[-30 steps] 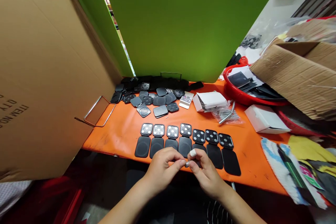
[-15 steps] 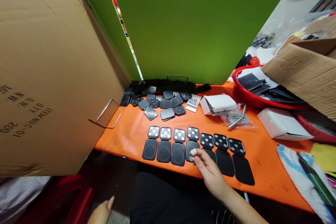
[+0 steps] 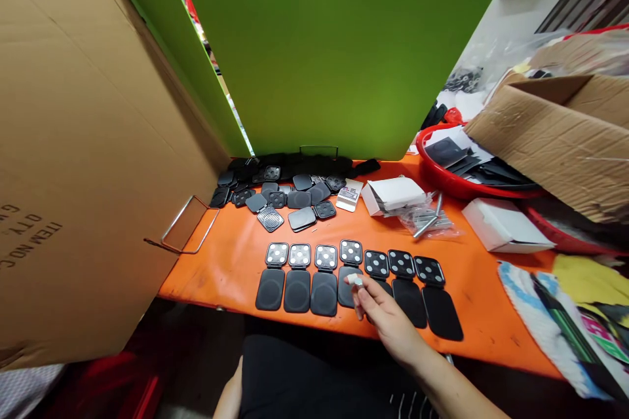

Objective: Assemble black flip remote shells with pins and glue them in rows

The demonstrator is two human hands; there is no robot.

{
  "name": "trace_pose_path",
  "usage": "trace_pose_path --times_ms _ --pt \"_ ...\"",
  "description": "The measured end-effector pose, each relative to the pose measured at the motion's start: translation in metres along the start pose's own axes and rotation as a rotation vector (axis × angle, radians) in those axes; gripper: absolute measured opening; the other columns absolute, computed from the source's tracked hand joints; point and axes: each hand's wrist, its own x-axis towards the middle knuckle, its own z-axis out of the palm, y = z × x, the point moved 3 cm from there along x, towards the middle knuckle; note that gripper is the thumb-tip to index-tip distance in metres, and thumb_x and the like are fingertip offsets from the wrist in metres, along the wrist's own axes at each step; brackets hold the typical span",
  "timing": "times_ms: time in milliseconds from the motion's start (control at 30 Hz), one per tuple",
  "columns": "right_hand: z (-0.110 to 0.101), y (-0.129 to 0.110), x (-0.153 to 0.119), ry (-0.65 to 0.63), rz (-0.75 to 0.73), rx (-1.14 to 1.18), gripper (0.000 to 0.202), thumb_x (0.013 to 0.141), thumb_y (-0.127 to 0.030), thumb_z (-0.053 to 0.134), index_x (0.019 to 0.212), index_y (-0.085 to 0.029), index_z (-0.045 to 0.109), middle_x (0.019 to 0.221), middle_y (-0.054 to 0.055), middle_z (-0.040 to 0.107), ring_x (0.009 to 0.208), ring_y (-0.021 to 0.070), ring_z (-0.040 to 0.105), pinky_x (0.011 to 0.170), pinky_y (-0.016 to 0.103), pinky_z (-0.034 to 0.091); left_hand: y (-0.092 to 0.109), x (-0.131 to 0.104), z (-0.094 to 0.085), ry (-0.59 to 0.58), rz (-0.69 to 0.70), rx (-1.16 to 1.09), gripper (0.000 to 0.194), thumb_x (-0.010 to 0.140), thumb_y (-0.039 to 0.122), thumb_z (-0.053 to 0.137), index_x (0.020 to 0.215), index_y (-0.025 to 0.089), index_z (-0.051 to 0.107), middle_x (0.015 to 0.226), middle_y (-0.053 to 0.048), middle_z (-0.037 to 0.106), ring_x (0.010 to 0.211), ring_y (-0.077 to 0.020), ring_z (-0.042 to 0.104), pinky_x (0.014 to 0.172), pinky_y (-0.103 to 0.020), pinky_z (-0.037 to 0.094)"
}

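Observation:
Several hinged black cases lie unfolded in a row along the table's near edge, each with a square dotted panel (image 3: 325, 257) above a larger flat panel (image 3: 323, 294). Over the fourth case from the left, my right hand (image 3: 381, 314) pinches a small whitish piece (image 3: 354, 280) between thumb and fingers. It partly hides that case and its neighbour. Of my left arm, only a forearm (image 3: 230, 396) shows at the bottom beside my dark clothing; the hand itself cannot be made out.
More black cases (image 3: 299, 200) lie piled at the back of the orange table (image 3: 236, 249). White boxes (image 3: 508, 226), bagged metal rods (image 3: 435, 219) and a red basin (image 3: 427, 173) are at the right. A large carton (image 3: 88, 163) stands left; a green panel (image 3: 319, 46) stands behind.
The view has shifted, so the table items appear further left. My right hand stays over the fourth case with its piece. My left arm has moved right, towards my lap, its hand no longer showing.

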Motion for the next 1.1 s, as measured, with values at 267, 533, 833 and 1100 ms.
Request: trace_pose_path --times_ms 267,533,833,1100 --pt "-0.004 -0.005 -0.001 0.046 0.011 -0.073 0.047 0.083 -0.061 0.046 0.099 -0.021 0.064 0.075 0.002 0.051 0.067 0.0143 0.047 0.068 0.029 0.041 0.131 -0.067 -0.028 0.028 0.645 0.020 0.045 0.081 0.055 0.043 0.054 0.021 0.053 0.056 -0.001 0.054 0.056 -0.0174 0.054 0.056 -0.027 0.046" --pt "-0.002 -0.021 -0.008 0.075 -0.140 -0.263 0.029 0.087 -0.047 0.047 0.097 -0.022 0.058 0.094 0.005 0.059 0.090 0.0184 0.053 0.084 0.031 0.043 0.262 -0.119 0.045 -0.301 0.918 -0.331 0.020 0.084 0.031 0.053 0.093 0.021 0.067 0.087 -0.006 0.064 0.083 -0.0189 0.060 0.075 -0.029 0.048" --pt "-0.009 -0.019 -0.014 0.190 -0.289 -0.554 0.011 0.088 -0.029 0.048 0.094 -0.022 0.055 0.092 0.006 0.056 0.087 0.0199 0.053 0.077 0.033 0.044 0.272 -0.127 0.064 -0.383 0.840 -0.422 0.019 0.080 0.027 0.057 0.095 0.020 0.067 0.090 -0.006 0.064 0.080 -0.0183 0.060 0.071 -0.029 0.049" --pt "-0.016 -0.013 -0.013 0.204 -0.164 -0.496 0.028 0.090 -0.042 0.042 0.094 -0.021 0.060 0.085 0.005 0.062 0.079 0.0191 0.057 0.074 0.030 0.045 0.306 -0.067 0.036 -0.037 1.001 0.316 0.032 0.090 0.036 0.042 0.074 0.019 0.063 0.075 -0.004 0.064 0.078 -0.0181 0.060 0.073 -0.028 0.045"
